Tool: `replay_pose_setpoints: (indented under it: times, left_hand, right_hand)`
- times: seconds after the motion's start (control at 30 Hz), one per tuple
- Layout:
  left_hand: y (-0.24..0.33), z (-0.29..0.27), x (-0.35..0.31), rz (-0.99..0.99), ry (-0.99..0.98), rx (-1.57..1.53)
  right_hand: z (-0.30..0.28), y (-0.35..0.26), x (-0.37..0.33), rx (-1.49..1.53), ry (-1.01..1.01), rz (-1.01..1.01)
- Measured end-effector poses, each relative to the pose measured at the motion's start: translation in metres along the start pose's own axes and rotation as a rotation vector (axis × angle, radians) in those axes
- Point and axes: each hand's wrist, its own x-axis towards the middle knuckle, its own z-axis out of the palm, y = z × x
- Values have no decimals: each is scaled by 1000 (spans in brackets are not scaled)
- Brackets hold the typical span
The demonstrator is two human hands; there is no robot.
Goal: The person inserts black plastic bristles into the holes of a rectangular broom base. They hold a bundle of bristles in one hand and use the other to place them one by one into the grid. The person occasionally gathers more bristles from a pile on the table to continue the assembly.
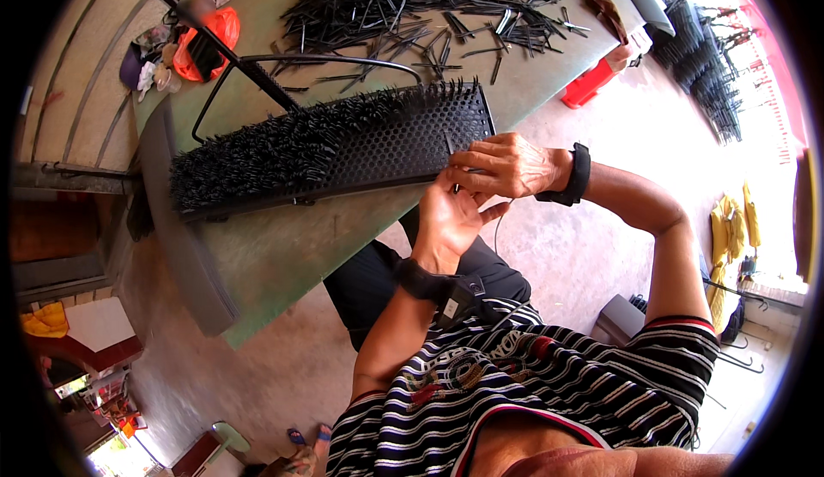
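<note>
A long black perforated tray (390, 146) lies slanted on the table, its left and middle holes filled with upright black slender pieces (257, 151). The right part shows bare holes, with a row of pieces along its far edge. At the tray's right end, my right hand (512, 166) is closed, fingertips pinched together over the near corner. Just below it my left hand (448, 224) is turned palm up, fingers curled under the right one, so the two hands touch. What either holds is hidden by the fingers. One thin dark piece (448, 142) shows beside the right fingertips.
A large heap of loose black slender pieces (412, 5) covers the table's far side. A black metal stand (266, 82) rises behind the tray. An orange-red bag (225, 30) sits at far left, a red stool (588, 86) beyond the right edge. The green table (275, 271) ends near my legs.
</note>
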Motion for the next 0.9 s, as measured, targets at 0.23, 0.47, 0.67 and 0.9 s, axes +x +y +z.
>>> replay_pose_setpoints:
  times: [0.23,0.47,0.67,0.9]
  left_hand:
    - [-10,20,6,-6,3,12]
    - [-5,41,6,14,-2,-68]
    - [0,35,4,18,-50,46]
    - [-9,27,-8,355,35,958]
  right_hand:
    - [4,5,-15,-47,58,-36]
    - [3,2,-15,-83,143,24]
    - [-4,10,-11,309,415,738]
    - [5,47,-9,303,576,935]
